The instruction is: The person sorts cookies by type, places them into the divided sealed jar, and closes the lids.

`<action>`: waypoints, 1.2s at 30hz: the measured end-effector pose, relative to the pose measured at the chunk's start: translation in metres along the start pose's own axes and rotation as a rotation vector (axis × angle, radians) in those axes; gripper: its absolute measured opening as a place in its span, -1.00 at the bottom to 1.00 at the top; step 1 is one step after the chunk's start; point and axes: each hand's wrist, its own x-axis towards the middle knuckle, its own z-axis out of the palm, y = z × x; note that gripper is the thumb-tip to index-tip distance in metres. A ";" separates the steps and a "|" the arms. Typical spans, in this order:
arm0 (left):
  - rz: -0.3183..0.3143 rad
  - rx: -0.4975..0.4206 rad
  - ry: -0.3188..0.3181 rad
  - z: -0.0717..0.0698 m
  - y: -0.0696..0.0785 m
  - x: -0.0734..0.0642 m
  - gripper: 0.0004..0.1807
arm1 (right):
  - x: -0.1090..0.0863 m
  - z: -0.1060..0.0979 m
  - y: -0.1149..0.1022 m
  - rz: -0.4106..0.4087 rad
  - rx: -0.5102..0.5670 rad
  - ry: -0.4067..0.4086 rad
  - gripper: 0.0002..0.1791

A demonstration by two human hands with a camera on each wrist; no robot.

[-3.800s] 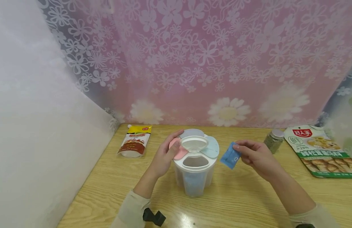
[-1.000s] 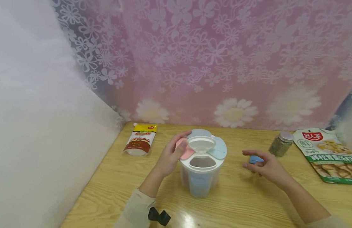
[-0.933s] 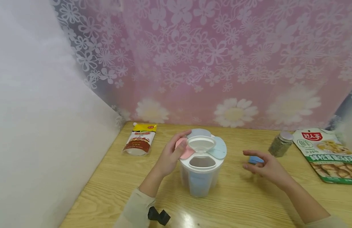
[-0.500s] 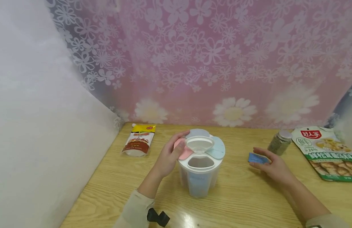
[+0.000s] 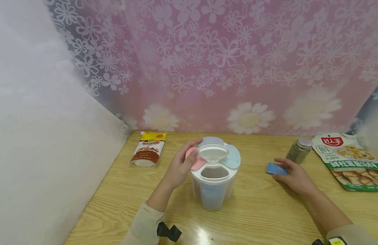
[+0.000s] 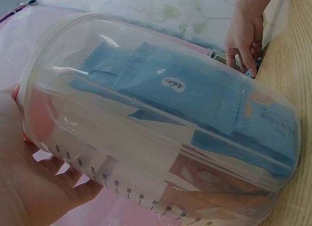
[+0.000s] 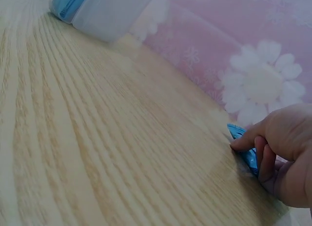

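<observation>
A clear plastic storage canister (image 5: 212,196) with pink, grey and blue flap lids stands on the table. Its white front flap is raised, exposing the opening. My left hand (image 5: 176,170) grips its upper left side by the pink lid (image 5: 197,162). Through the wall, in the left wrist view, blue sachets (image 6: 190,99) show in one section and brown sachets (image 6: 214,179) in another. To the right, my right hand (image 5: 297,178) pinches a blue sachet (image 5: 275,168) low over the table, thumb and fingers at its right end; in the right wrist view the fingers partly hide this blue sachet (image 7: 250,158).
A jar (image 5: 299,150) of dried herbs with a metal cap stands just behind my right hand. Right of it lies a big green and white mushroom seasoning bag (image 5: 349,161). A small yellow, white and brown pouch (image 5: 149,149) lies at the back left. A floral curtain (image 5: 207,68) hangs behind.
My right hand held a blue sachet beside the canister, then moved right, fingers spread around a sachet on the table. Its fingers have since closed on that sachet. My left hand stays on the canister.
</observation>
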 end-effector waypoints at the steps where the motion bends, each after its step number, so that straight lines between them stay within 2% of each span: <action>1: 0.001 -0.002 -0.001 0.000 0.000 0.000 -0.47 | 0.000 0.000 -0.001 0.013 -0.009 -0.006 -0.18; 6: -0.003 -0.007 0.001 -0.001 -0.001 0.000 -0.46 | -0.001 -0.003 -0.004 0.088 -0.021 -0.054 -0.09; 13: -0.007 0.001 0.004 0.000 -0.002 -0.001 -0.50 | -0.001 -0.005 -0.006 0.168 0.206 -0.157 -0.29; 18: -0.009 0.005 0.008 0.000 0.000 -0.001 -0.48 | -0.005 -0.008 -0.012 0.140 0.285 -0.187 -0.31; 26: -0.005 -0.001 0.005 0.001 0.001 -0.001 -0.44 | -0.012 -0.015 -0.027 0.130 0.323 -0.211 -0.26; 30: -0.012 -0.005 0.003 0.001 0.000 0.000 -0.44 | -0.016 -0.018 -0.038 0.144 0.334 -0.224 -0.18; 36: -0.011 0.001 0.001 0.000 -0.002 -0.001 -0.45 | -0.027 -0.019 -0.061 0.127 0.355 -0.219 -0.21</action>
